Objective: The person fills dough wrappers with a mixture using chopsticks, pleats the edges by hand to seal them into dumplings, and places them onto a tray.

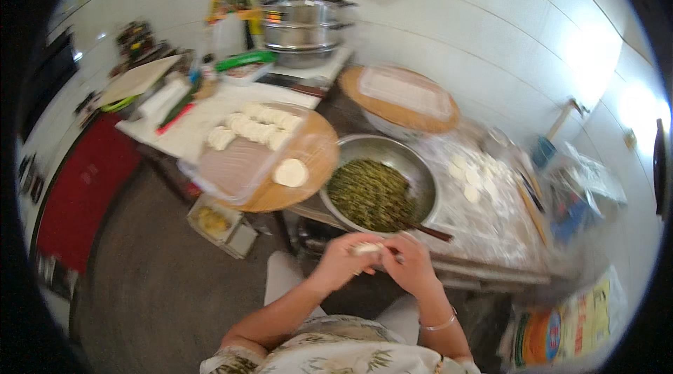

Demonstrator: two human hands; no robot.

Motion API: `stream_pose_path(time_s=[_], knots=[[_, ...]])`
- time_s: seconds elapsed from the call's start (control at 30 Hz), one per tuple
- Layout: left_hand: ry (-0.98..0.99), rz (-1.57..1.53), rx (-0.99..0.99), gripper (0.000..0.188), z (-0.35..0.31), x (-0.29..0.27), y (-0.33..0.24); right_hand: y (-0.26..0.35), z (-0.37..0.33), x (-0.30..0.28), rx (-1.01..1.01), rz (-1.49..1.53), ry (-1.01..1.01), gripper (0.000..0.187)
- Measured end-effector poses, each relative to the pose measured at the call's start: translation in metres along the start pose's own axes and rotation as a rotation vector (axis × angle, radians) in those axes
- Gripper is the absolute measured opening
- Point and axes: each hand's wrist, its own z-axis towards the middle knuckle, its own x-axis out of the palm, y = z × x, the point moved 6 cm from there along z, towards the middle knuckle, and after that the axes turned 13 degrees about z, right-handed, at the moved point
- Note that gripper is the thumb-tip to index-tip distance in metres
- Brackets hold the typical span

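Close in front of me, my left hand (342,259) is closed round a pale dough dumpling (366,249). The fingers of my right hand (407,262) pinch its right end. Just beyond both hands stands a steel bowl (423,164) with chopped green filling (370,195). A brown spoon or spatula handle (435,234) leans over its near right rim. Left of the bowl, one flat round wrapper (291,173) lies on a round wooden board (324,146). Several shaped dumplings (256,125) sit in rows on a clear plastic tray (231,171) there.
Small dough pieces (473,174) lie on floured plastic sheeting (505,230) to the right, near a rolling pin (531,211). Behind the bowl is a board-topped basin (403,97). A stacked steel steamer (303,30) stands at the back. A bin (242,237) and flour sack (568,325) flank me.
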Motion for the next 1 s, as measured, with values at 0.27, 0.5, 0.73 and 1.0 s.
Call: stream_pose_path(time_s=[0.27,0.5,0.73,1.0], knots=[[0.009,-0.069,0.071,0.027,-0.001,-0.02,-0.003,0.005,0.017,0.017,-0.063,0.078,-0.001,0.009],[-0.341,-0.314,0.146,0.023,-0.004,-0.122,-0.068,0.007,0.036,0.019,-0.105,0.078,-0.173,0.014],[-0.797,1.142,0.231,0.032,0.029,-0.307,-0.136,0.0,0.035,0.026,-0.144,0.038,-0.196,0.012],[-0.439,1.5,-0.056,0.036,0.093,-0.352,-0.104,-0.009,0.038,0.026,-0.146,0.014,-0.186,0.011]])
